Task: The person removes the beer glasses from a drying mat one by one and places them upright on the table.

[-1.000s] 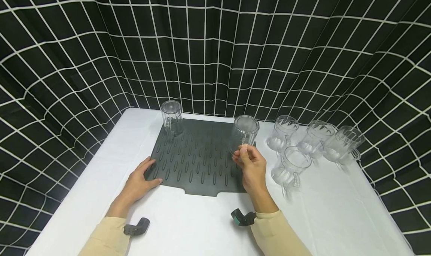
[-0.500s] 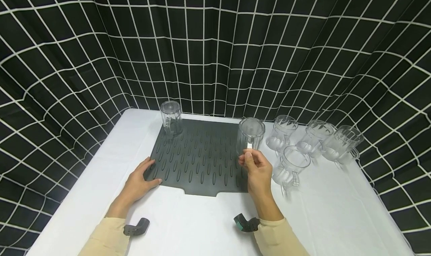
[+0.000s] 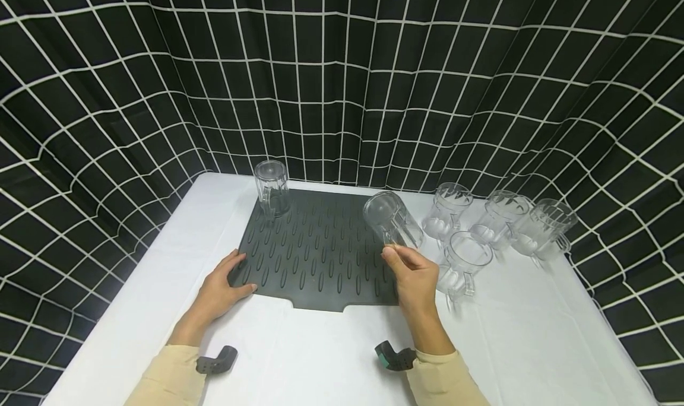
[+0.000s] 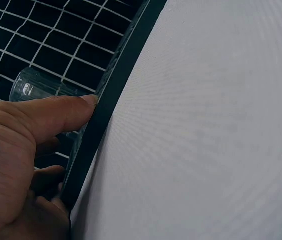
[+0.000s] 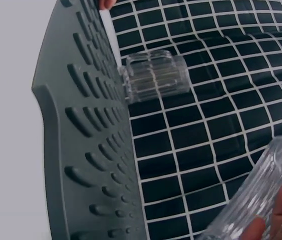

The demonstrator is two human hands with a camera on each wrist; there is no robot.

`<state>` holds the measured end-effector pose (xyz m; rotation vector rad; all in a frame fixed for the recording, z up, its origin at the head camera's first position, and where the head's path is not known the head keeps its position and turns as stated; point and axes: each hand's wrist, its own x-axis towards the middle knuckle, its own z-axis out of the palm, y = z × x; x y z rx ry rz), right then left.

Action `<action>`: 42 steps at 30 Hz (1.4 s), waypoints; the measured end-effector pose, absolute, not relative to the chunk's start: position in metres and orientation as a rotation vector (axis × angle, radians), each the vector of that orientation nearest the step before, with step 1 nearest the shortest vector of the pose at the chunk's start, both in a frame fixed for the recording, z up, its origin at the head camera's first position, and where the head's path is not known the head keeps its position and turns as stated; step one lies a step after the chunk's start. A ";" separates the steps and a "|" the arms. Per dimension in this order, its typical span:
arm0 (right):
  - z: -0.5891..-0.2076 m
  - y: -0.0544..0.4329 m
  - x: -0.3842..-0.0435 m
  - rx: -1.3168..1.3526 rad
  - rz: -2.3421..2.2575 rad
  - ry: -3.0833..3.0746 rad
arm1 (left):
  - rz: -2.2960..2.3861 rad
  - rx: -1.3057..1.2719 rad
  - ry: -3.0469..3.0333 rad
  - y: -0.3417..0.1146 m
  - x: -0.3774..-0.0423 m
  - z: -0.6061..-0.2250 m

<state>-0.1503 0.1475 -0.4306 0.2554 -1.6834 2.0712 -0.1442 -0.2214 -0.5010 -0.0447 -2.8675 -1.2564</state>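
CHANGE: you had tipped the clear mug (image 3: 392,219) from near-vertical to aslant, so it wasn't yet standing | GRIP: right hand (image 3: 415,276) pinched it; left hand (image 3: 220,288), loose, touched the mat's (image 3: 315,257) corner | WHERE: over the mat's right edge, contact unclear

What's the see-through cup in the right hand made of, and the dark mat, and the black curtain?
Cup: glass or clear plastic, I can't tell which; smooth and shiny, with bright highlights. Mat: probably rubber or silicone, fairly matte, with molded-looking ovals. Curtain: likely cloth, dull, because it hangs in soft folds.
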 end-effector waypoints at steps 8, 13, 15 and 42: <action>-0.421 0.149 -0.143 0.419 1.852 -1.826 | -1.261 -0.045 -2.861 -0.220 -0.143 -0.499; -0.405 0.145 -0.134 0.518 1.710 -1.870 | -1.265 -0.031 -2.884 -0.219 -0.142 -0.497; -0.404 0.144 -0.132 0.504 1.687 -1.899 | -1.267 -0.016 -2.890 -0.218 -0.142 -0.494; -0.411 0.140 -0.126 0.722 1.527 -1.918 | -1.702 -0.579 -2.430 -0.125 -0.159 -0.399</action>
